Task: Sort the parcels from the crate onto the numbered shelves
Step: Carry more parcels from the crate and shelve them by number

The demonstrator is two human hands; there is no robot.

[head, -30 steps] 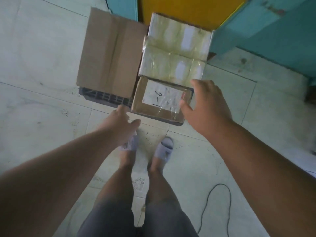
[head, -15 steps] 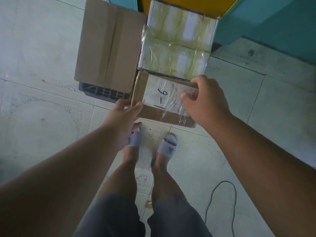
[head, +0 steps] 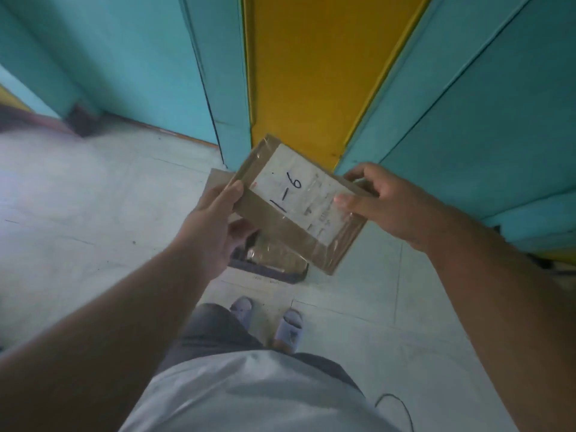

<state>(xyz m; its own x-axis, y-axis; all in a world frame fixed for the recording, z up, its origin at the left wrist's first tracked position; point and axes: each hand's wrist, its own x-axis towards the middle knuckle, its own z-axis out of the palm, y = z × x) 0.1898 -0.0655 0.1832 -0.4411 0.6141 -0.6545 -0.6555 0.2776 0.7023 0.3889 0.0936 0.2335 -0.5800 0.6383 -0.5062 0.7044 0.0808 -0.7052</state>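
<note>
A: What does the writing say?

B: The white label (head: 299,198) on the cardboard parcel (head: 297,204) has "1-6" handwritten in black marker. Smaller print runs along the label's edge, too blurred to read. Clear tape covers the label and wraps the box.

A: Where is the parcel?

B: In the air in front of the person, tilted, above the dark crate (head: 274,269) on the floor. The left hand (head: 212,226) grips its near-left edge, thumb on top and fingers curled beneath. The right hand (head: 383,201) pinches the far-right end, thumb pressed on the label and fingers wrapped round the edge.

A: Anything left in the crate?

B: A tape-wrapped parcel (head: 277,255) shows under the held one, and a flat piece of cardboard (head: 218,179) pokes out behind the left hand.

A: And the room?

B: Pale tiled floor (head: 93,213), with teal panels (head: 140,63) and a yellow panel (head: 311,73) rising ahead. A thin black cable (head: 402,406) lies on the tiles at lower right. The person wears pale slippers (head: 290,330).
</note>
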